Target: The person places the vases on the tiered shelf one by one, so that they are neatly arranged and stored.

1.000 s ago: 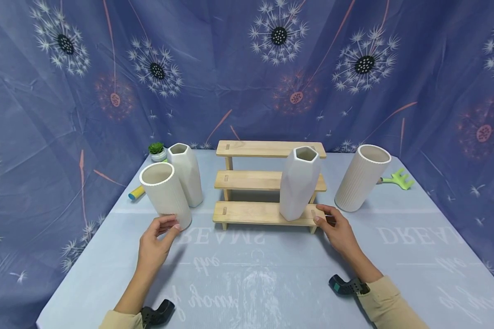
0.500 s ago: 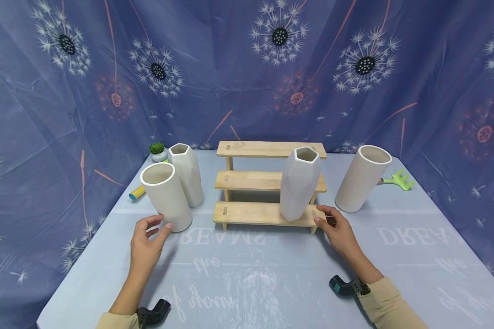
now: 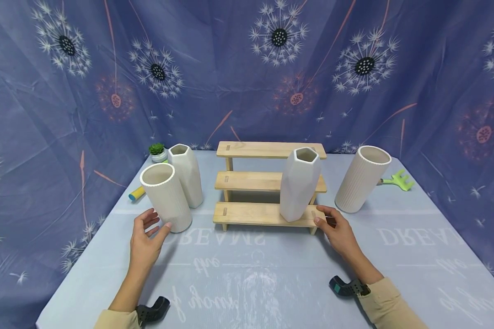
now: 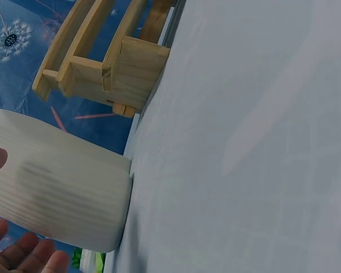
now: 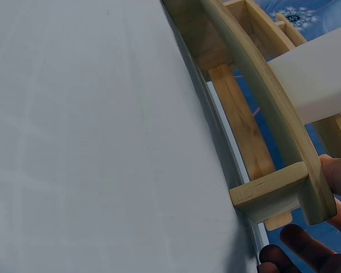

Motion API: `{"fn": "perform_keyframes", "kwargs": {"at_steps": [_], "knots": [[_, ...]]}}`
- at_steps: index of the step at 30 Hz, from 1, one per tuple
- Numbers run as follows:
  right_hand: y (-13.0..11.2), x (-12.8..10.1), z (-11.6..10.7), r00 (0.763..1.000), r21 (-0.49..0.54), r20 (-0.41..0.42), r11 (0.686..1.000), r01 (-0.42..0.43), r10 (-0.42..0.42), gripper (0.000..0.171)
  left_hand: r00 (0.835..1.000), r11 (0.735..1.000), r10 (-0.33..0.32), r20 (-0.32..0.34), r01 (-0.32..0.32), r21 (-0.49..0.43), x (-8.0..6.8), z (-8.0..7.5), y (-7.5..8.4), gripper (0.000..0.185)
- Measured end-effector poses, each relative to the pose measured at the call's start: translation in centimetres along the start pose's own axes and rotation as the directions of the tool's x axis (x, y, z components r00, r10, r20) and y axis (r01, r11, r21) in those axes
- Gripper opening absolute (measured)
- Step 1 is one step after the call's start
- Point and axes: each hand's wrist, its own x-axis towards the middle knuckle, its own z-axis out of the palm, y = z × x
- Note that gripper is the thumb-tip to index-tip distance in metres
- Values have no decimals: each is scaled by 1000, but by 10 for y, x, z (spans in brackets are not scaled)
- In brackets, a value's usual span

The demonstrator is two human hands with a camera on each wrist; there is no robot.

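Observation:
A white ribbed cylindrical vase [image 3: 168, 198] stands on the table at the left. My left hand [image 3: 147, 237] is spread around its lower left side, thumb near the front and fingers beside it; in the left wrist view the fingers [image 4: 34, 253] look apart from the vase. My right hand [image 3: 338, 230] holds the right end of the lowest step of a wooden three-tier stand [image 3: 247, 213], thumb at the front edge and index finger on top. In the right wrist view the other fingers [image 5: 301, 242] hang below the board. A white faceted vase [image 3: 299, 185] stands on that step.
Behind the ribbed vase stand another faceted vase [image 3: 186, 176] and a small potted succulent [image 3: 158, 152]. A yellow-and-blue handle [image 3: 137, 193] lies at far left. Another ribbed vase [image 3: 362, 179] stands right of the stand, with a green hand rake [image 3: 399, 180] behind it.
My left hand has drawn back a little leftward from the ribbed vase, and its fingers have loosened. The right hand, stand and vases have stayed in place.

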Motion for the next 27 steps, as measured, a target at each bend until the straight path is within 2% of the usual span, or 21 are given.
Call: {"fn": "perform_keyframes", "kwargs": {"at_steps": [16,21,27], "knots": [[1,0,0,1000,-6,0,1000,-4,4,49,988,997,-74,138,75,-6,13,3,-2,73],[0,0,0,1000,0,1,1000,-13,13,48,981,996,-86,173,83,26,19,4,-4,77],[0,1,-1,1000,3,4,1000,-9,9,49,976,997,-83,201,82,13,24,5,-3,79]]}}
